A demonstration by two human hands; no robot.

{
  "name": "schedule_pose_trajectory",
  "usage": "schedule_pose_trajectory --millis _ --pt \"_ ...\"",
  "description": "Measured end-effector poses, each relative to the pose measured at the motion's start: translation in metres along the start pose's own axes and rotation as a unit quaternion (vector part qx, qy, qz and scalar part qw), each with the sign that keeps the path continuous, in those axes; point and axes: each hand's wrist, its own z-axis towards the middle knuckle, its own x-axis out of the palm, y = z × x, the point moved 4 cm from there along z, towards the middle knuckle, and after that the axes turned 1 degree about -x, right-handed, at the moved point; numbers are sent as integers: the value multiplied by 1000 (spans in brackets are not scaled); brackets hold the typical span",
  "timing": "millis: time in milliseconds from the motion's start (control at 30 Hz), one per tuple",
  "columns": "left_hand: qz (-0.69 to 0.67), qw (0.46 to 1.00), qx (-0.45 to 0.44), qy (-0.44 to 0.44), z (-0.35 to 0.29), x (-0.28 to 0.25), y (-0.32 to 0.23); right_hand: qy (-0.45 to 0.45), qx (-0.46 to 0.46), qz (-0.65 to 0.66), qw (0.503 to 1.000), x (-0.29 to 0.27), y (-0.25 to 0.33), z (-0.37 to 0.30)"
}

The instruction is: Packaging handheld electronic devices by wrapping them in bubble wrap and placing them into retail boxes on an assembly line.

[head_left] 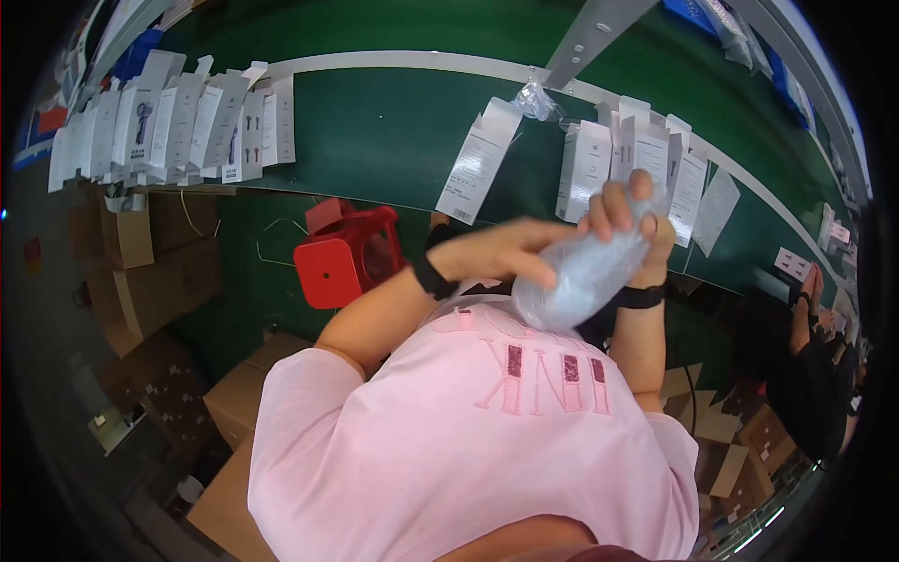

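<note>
In front of my chest, my right hand [629, 217] is wrapped round the upper end of a pale blue, rounded item in a clear plastic bag [590, 276]. The bag's crinkled film blurs its shape, so its exact kind is hidden. My left hand [506, 253], smeared by motion, grips its left side, thumb on the near face and fingers reaching behind. Close to my left hand on the green bench, a tall white carton [479, 161] lies with its end flap raised. Just beyond my right hand stand several white cartons [585, 169] with flaps up.
Along the green bench [375, 140], a row of open white cartons [173, 126] stands at left. Crumpled clear plastic [536, 101] lies by the bench rail. Below are a red stool [323, 272] and brown boxes [159, 281]. Another person's hand [811, 283] is far right.
</note>
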Motion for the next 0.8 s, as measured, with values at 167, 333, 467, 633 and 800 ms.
schedule_pose_trajectory --millis 167,333,467,633,800 --pt "476 710 -25 -518 -15 -182 -34 -394 -45 -269 878 -26 48 9" --pt "469 720 -101 -501 24 -248 15 -463 -168 -427 758 -45 53 54" --pt "129 942 58 -305 22 -193 28 -479 -232 -294 793 -45 37 89" --pt "129 947 89 -282 -27 -105 -47 -403 -174 -451 777 -2 25 116" --pt "-99 956 59 -269 -53 -77 -61 -358 -67 -562 743 31 18 125"
